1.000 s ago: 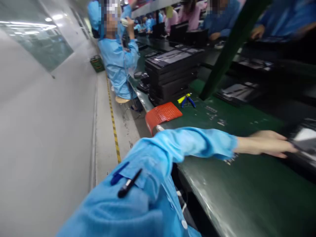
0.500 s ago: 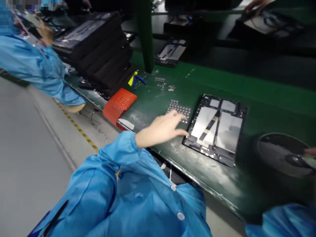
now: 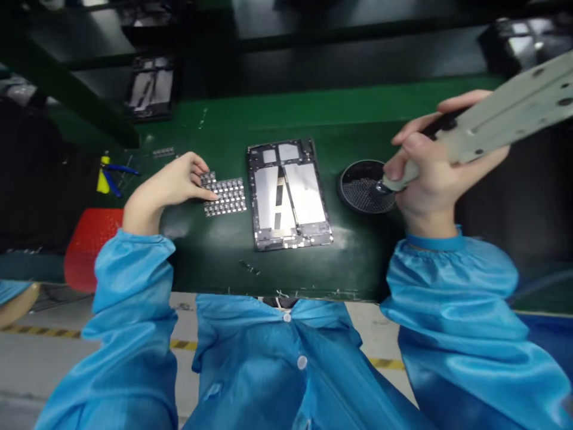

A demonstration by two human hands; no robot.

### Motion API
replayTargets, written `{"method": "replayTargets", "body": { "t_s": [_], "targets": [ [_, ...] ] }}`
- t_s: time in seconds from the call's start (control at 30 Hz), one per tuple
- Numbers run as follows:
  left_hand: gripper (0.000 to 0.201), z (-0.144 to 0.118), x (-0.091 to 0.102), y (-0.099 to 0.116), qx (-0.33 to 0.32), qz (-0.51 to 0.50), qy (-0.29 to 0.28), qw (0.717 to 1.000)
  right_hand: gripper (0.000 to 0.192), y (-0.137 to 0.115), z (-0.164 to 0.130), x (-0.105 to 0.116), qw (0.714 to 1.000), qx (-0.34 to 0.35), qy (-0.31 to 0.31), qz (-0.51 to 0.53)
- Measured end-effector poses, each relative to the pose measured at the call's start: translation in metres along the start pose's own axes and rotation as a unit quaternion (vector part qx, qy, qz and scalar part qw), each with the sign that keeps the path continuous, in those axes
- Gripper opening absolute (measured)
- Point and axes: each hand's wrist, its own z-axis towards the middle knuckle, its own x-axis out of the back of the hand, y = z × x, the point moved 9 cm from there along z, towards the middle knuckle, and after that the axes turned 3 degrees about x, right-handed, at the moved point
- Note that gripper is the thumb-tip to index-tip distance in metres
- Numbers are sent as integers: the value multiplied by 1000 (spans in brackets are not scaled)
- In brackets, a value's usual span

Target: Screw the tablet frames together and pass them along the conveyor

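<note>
My left hand [image 3: 181,182] is closed at the left edge of a sheet of small metal pieces [image 3: 230,194], its thumb on top. My right hand [image 3: 432,170] grips a beige electric screwdriver [image 3: 514,110], its body slanting up to the right. The driver's tip points down into a round black dish [image 3: 347,200] holding many tiny parts, probably screws. Between my hands an opened tablet [image 3: 308,191] lies flat on the green bench, showing silver battery panels and dark ribbon cables.
Blue-handled cutters [image 3: 114,178] and a red mesh-textured sheet [image 3: 83,254] lie at the left. A small strip [image 3: 249,267] is near the bench's front edge. Another opened tablet [image 3: 151,89] rests behind, beside a green post [image 3: 85,98]. A dark stack stands far left.
My view has swung right. My left hand has closed on the sheet of small metal pieces. My right hand, mostly out of frame before, now shows holding the screwdriver over the dish.
</note>
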Motion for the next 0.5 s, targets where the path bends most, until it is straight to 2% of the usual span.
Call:
{"method": "replayTargets", "body": {
  "t_s": [0.1,0.2,0.33,0.5],
  "targets": [
    [60,3,3,1,17,-24,-21,999,55,0,-1,-2,1000,20,-4,-8],
    [37,7,2,7,-10,13,-12,1000,58,-2,-1,-3,999,35,2,-12],
    [30,7,-3,18,-79,119,33,989,57,-5,0,-5,999,40,5,-18],
    [21,-6,-7,25,-80,149,66,983,61,-8,-4,-9,999,44,23,-14]
  ]
}}
